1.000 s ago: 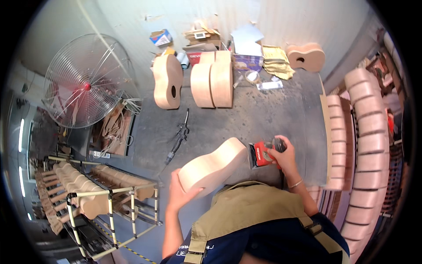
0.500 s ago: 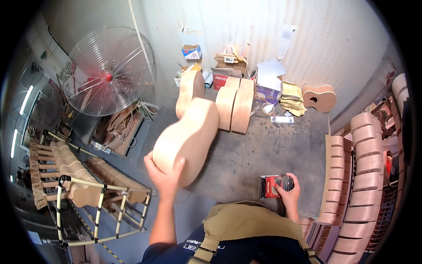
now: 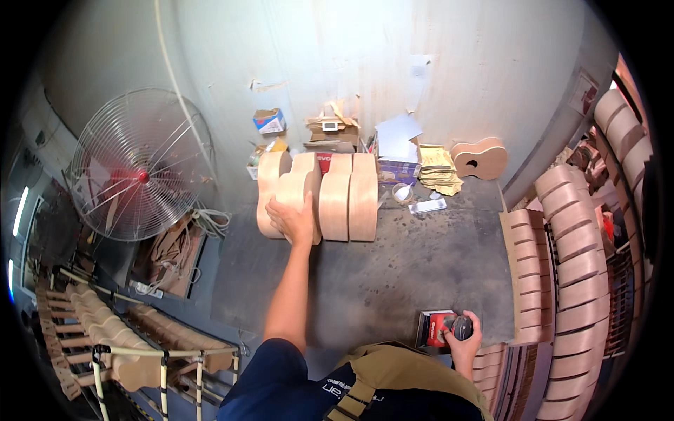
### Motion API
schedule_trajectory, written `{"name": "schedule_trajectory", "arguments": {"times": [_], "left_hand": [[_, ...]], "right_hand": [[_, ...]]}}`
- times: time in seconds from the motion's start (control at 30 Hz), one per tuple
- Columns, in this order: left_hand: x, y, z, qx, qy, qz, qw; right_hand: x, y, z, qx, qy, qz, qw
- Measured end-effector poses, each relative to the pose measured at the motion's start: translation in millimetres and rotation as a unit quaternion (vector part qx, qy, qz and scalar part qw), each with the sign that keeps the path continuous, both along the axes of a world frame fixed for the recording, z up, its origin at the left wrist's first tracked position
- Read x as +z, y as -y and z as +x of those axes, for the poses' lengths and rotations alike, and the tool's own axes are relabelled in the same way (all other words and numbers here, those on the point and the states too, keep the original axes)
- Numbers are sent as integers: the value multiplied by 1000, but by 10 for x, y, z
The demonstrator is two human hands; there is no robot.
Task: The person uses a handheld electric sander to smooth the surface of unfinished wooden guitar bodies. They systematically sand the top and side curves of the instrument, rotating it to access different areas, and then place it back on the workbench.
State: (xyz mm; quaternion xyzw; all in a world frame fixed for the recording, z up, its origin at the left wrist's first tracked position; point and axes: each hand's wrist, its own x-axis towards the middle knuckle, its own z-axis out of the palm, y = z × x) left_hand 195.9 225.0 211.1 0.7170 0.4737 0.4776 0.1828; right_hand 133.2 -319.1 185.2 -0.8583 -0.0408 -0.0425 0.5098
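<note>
My left hand [image 3: 288, 217] grips a pale wooden guitar body [image 3: 298, 182] standing on edge among similar bodies [image 3: 337, 196] at the back of the dark workbench [image 3: 435, 259]. One body stands at its left and others at its right; whether it rests fully on the bench is hidden by my arm. My right hand [image 3: 465, 337] holds a red and black power sander [image 3: 439, 327] at the bench's front right.
A large fan [image 3: 112, 161] is at the left, above cords. Racks of bodies [image 3: 116, 330] stand at lower left and right [image 3: 569, 281]. Boxes [image 3: 397, 165], yellow paper sheets [image 3: 437, 168], a small cup [image 3: 401, 193] and another body [image 3: 479, 158] line the back wall.
My left hand has carried the guitar body forward from near me to stand among the others at the back. My right hand stays on the sander near the front edge.
</note>
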Motion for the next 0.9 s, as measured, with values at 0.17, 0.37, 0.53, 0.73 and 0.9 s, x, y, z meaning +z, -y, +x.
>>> {"name": "schedule_trajectory", "arguments": {"times": [0.17, 0.37, 0.53, 0.73, 0.9], "left_hand": [[-400, -67, 284, -14, -27, -30, 999], [-723, -114, 209, -105, -4, 20, 994], [-1321, 0, -317, -158, -58, -6, 986], [-1428, 171, -1082, -161, -95, -73, 980], [-1061, -193, -1033, -17, -49, -62, 997]], "right_hand": [[91, -56, -182, -48, -38, 34, 998], [96, -167, -268, -65, -32, 33, 997], [132, -386, -154, -29, -49, 43, 997], [165, -545, -62, -11, -54, 39, 998], [113, -536, -29, -2, -66, 64, 996]]}}
